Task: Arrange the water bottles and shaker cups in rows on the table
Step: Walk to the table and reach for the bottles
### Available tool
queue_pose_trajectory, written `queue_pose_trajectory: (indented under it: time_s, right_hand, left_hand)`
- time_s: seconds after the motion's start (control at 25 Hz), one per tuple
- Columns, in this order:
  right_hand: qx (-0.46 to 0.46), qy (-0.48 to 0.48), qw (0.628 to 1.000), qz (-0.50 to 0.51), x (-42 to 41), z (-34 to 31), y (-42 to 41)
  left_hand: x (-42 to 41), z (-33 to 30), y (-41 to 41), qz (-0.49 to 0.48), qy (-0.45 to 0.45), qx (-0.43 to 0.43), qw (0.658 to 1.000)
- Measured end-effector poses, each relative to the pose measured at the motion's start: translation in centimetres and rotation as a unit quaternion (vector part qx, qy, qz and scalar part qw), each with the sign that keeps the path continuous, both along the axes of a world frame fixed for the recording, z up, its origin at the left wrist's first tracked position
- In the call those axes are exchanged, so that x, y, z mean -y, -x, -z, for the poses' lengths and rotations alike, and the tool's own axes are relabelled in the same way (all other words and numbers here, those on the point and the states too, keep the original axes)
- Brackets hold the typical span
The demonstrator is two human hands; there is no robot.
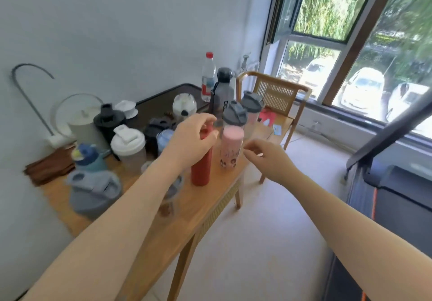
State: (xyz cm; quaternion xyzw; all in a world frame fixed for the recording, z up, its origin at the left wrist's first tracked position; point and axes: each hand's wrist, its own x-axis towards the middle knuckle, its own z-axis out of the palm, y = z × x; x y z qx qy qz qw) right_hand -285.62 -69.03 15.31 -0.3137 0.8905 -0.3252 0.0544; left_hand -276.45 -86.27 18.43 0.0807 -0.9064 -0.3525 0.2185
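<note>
My left hand [191, 138] is closed around the top of a red bottle [201, 170] standing upright near the right edge of the wooden table [163, 235]. Right beside it stands a pink bottle [230, 149] with cartoon faces. My right hand [264, 156] hovers just right of the pink bottle, fingers loosely curled and apart, holding nothing. Behind the pink bottle are two grey-lidded shaker cups [235, 115] [252, 106], a dark grey sports bottle [223, 90] and a clear red-capped water bottle [208, 76]. On the left stand a white-lidded shaker [128, 144], a grey jug [93, 191] and a blue-lidded bottle [87, 158].
A dark tray [159, 103] at the back holds a round white bottle [184, 106] and white cups. A white kettle [84, 123] and brown cloth [49, 167] sit at far left. A cane-backed chair [275, 95] stands beyond the table. A treadmill [385, 184] is on the right.
</note>
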Motion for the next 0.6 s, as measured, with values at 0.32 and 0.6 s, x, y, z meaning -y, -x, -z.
queue_pose_trajectory:
  time_s: [0.32,0.6]
  right_hand:
    - [-0.084,0.021,0.995,-0.040,5.3,-3.0,18.4]
    - [-0.043,-0.085,0.990,-0.106,9.4,-2.7,31.3]
  left_hand:
    - [4.1,-2.3,17.0,-0.009,0.100,0.013,0.995]
    - [8.9,-0.9,29.8,-0.047,0.067,0.052,0.995]
